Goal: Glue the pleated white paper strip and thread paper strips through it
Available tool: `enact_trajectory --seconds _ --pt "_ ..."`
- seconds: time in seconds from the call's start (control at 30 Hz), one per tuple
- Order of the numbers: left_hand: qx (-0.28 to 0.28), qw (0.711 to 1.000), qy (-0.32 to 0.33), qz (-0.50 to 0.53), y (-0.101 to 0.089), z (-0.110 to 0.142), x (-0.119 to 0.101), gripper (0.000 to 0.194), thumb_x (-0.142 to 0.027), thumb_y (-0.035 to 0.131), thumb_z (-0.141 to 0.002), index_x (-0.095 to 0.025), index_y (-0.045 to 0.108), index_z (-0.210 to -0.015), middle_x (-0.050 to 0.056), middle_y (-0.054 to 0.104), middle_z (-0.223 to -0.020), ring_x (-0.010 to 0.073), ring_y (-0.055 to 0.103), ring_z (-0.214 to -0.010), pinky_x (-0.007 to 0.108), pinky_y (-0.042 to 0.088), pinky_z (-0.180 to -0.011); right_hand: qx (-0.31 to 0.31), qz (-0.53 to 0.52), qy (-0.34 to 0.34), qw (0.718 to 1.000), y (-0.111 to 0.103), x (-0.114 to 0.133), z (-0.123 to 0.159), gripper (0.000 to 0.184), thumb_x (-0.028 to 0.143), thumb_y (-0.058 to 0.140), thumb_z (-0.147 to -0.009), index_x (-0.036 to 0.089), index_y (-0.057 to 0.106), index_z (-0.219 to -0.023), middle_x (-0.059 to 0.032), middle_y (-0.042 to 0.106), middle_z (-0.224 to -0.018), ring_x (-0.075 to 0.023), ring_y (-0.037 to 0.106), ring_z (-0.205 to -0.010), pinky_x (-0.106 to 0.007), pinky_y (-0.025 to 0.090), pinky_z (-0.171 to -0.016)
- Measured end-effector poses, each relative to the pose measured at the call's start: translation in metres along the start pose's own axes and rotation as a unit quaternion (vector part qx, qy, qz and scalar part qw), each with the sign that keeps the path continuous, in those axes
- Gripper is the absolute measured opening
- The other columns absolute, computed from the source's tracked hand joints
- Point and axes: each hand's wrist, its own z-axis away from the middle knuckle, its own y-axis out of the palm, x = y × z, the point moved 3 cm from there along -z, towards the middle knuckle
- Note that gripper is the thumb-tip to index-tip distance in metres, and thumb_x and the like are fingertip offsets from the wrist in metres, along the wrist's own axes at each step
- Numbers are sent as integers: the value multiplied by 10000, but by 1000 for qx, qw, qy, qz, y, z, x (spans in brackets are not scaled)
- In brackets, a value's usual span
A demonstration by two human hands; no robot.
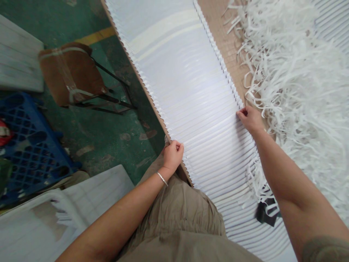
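A long row of overlapping white sheets (191, 76) runs across the table, each edge set slightly behind the last. My left hand (173, 155) is closed in a pinch at the row's left edge and wears a thin silver bangle (162, 179). Opposite it, my right hand (250, 118) pinches at the right edge, thumb against forefinger. A sheet's edge spans the gap between both sets of fingertips; the exact grip is partly hidden by the fingers. Beside my right forearm lies a black piece (267, 213) among loose strips.
A large heap of white paper strips (297, 91) covers the right of the brown tabletop (218, 22). Left on the green floor stand a stool with a brown padded seat (72, 74), a blue plastic pallet (35, 145) and a white bin (68, 207).
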Motion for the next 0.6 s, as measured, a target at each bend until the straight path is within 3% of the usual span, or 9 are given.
enact_trajectory --seconds 0.23,0.47,0.6 --pt "8 998 2 -67 -5 -4 -6 207 -268 613 -911 -231 541 -721 28 646 -669 200 626 -667 284 412 -666 -25 64 -40 997 -7 14 7 152 350 609 -880 217 673 -911 -98 703 -860 -254 595 -801 -372 492 -776" --pt "22 999 47 -4 -10 5 -4 153 -323 551 -966 -230 522 -848 -14 589 -645 174 562 -592 269 348 -614 -119 118 -19 986 -32 18 -19 401 344 524 -949 175 662 -1285 -187 670 -1178 -315 618 -979 -434 473 -882" --pt "40 997 56 41 -10 12 -7 142 -337 529 -962 -227 541 -873 -20 583 -651 170 561 -606 261 365 -617 -108 141 -9 984 -38 12 -37 290 294 553 -906 145 735 -1075 -199 655 -1114 -323 605 -976 -466 455 -916"
